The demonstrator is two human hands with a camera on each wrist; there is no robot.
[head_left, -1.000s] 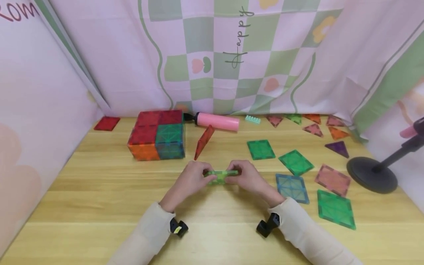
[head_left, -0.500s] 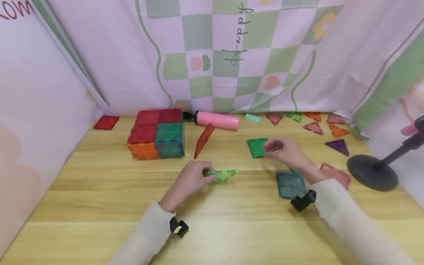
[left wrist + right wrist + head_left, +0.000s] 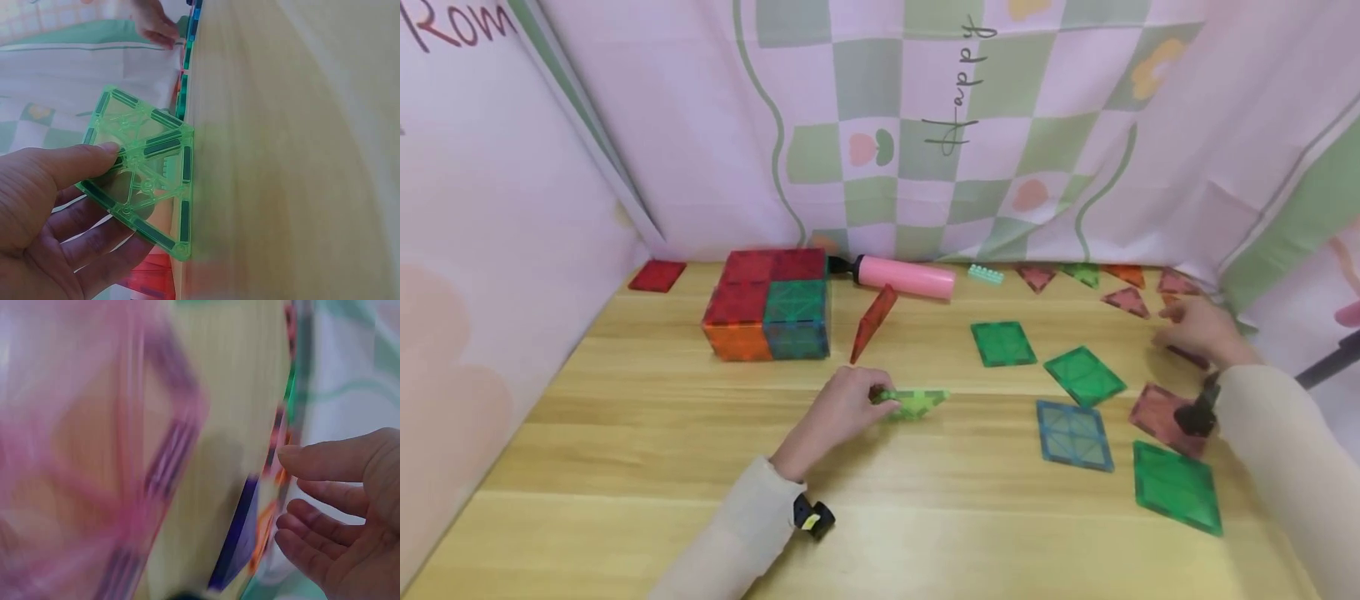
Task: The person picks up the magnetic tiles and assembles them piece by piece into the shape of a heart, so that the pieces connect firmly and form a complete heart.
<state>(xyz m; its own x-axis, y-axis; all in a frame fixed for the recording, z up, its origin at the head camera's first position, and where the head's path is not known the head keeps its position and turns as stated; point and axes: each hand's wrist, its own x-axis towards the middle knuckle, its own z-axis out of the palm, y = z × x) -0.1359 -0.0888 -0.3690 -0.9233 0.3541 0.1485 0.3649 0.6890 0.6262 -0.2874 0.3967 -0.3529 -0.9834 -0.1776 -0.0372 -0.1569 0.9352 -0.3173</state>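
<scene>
My left hand [image 3: 842, 408] pinches a pair of light green triangle magnetic tiles [image 3: 145, 172] joined along one edge, thumb in front and fingers behind. One edge of the pair appears to meet the tabletop. At the far right, my right hand [image 3: 1202, 332] hovers over the triangle tiles with thumb and fingers apart and nothing between them. Beneath it a purple triangle tile [image 3: 237, 534] is partly covered in the head view, and an orange triangle tile [image 3: 264, 534] lies close to the fingertips. A red tile piece [image 3: 872, 325] stands tilted beyond my left hand.
A box of joined square tiles [image 3: 748, 300] stands back left, near a pink pump [image 3: 906, 277]. Green squares [image 3: 1003, 343], a blue square [image 3: 1075, 435] and a pink square [image 3: 1157, 417] lie right of centre. A black stand [image 3: 1330, 362] rises at the right edge.
My right hand has let go of the light green tiles and swung right, past the green squares, to the far-right triangles. My left hand keeps its pinch in place.
</scene>
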